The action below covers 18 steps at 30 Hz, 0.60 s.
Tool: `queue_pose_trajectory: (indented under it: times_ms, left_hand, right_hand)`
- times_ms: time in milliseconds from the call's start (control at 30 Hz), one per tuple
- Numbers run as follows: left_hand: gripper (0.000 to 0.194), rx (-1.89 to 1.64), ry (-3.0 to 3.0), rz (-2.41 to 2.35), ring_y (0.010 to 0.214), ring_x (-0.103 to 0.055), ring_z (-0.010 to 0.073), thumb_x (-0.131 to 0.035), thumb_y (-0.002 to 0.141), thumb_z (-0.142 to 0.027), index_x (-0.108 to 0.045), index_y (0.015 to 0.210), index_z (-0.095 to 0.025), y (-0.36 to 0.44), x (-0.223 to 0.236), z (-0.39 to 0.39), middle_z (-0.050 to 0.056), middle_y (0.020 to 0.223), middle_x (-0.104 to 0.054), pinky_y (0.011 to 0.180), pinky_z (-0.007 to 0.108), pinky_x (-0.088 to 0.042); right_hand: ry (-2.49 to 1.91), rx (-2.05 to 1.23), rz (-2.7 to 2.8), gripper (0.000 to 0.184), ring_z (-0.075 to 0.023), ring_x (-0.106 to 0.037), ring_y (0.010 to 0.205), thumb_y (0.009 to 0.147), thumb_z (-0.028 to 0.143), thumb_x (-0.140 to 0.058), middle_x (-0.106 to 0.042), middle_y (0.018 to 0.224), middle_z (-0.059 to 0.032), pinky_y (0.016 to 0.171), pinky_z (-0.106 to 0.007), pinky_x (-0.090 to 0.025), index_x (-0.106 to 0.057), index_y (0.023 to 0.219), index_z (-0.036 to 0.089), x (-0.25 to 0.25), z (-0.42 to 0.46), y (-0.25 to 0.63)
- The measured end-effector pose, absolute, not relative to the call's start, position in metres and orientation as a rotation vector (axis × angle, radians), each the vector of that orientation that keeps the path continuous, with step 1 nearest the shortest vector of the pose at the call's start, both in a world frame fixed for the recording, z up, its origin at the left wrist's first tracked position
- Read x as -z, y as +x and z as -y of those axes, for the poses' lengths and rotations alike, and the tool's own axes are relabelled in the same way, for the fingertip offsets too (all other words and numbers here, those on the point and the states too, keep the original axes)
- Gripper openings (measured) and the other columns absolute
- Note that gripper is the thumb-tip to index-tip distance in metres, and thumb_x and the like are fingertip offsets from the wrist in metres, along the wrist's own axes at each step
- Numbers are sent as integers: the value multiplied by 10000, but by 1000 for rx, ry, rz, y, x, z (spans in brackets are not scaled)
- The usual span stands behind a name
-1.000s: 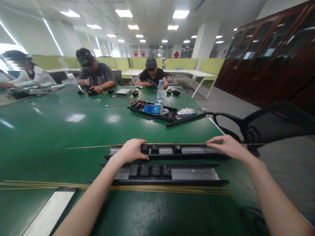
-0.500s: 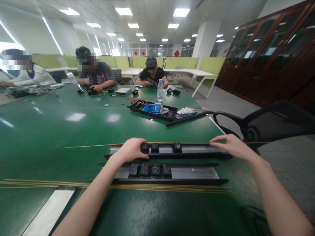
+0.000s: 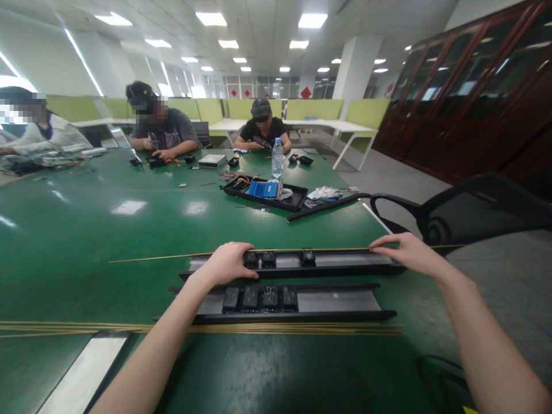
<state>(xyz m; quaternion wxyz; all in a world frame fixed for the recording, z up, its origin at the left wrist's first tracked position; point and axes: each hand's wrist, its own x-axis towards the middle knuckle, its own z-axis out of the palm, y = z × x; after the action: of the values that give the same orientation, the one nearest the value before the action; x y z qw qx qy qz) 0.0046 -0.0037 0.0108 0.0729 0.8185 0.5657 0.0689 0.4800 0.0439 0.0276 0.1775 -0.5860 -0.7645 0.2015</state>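
A long black-edged channel (image 3: pixel 345 261) with a grey inside lies across the table, with several small black square blocks (image 3: pixel 307 259) in it. My left hand (image 3: pixel 228 263) is closed over its left part, thumb on the near rim and fingers at the far rim, beside a block. A thin brass-coloured rod (image 3: pixel 150 258) runs along the far rim and past both ends. At the right, my right hand (image 3: pixel 399 248) pinches this rod between thumb and fingers. Nearer me is a second channel (image 3: pixel 336 301) holding a row of larger black blocks (image 3: pixel 250 299).
Several thin rods (image 3: pixel 302 328) lie in front, by a flat white-topped panel (image 3: pixel 84 374). Farther off are a black tray (image 3: pixel 297 198) with a blue finned part, a cloth (image 3: pixel 323 195), a black strip (image 3: pixel 328 207) and a bottle (image 3: pixel 277 158). Three people sit beyond; a chair (image 3: pixel 474 213) stands right.
The view has shifted slightly, moving everything a little left in the picture. Both hands keep the same hold, and the channels and blocks have not visibly moved.
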Motion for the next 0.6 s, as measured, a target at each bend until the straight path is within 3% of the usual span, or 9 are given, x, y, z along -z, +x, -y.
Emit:
queue_pose_trajectory:
  times_ms: [167, 367, 500, 600]
  left_hand:
    - [714, -195, 2441, -1710, 1034, -668, 307, -736, 635, -620, -651, 1213, -211, 5, -12, 3, 91, 1147, -723, 854, 343, -507]
    - [704, -207, 2439, -1685, 1041, -668, 305, -731, 645, -620, -649, 1214, -215, 5, -13, 4, 89, 1156, -721, 859, 340, -506]
    - [690, -204, 2437, -1689, 1033, -669, 305, -732, 648, -608, -653, 1208, -212, 6, -14, 5, 90, 1151, -723, 855, 343, -508]
    - [693, -198, 2431, -1704, 1028, -671, 304, -738, 645, -605, -653, 1211, -213, 6, -13, 5, 92, 1141, -726, 851, 340, -508]
  right_hand:
    - [-1681, -567, 2136, 376, -295, -700, 871, 760, 561, -667, -776, 952, -61, 821, -384, -525, -793, 887, 231, -26, -45, 487]
    - [-1601, -625, 2146, 260, -310, -698, 961, 756, 358, -606, -777, 965, -73, 892, -413, -537, -794, 876, 225, -29, -44, 487]
    - [-1581, -622, 2128, 341, -314, -697, 979, 668, 212, -528, -778, 963, -70, 916, -439, -534, -791, 886, 216, -25, -46, 488]
    - [-1568, -616, 2118, 359, -302, -701, 966, 673, 202, -520, -778, 964, -67, 912, -433, -535, -784, 915, 210, -23, -48, 488]
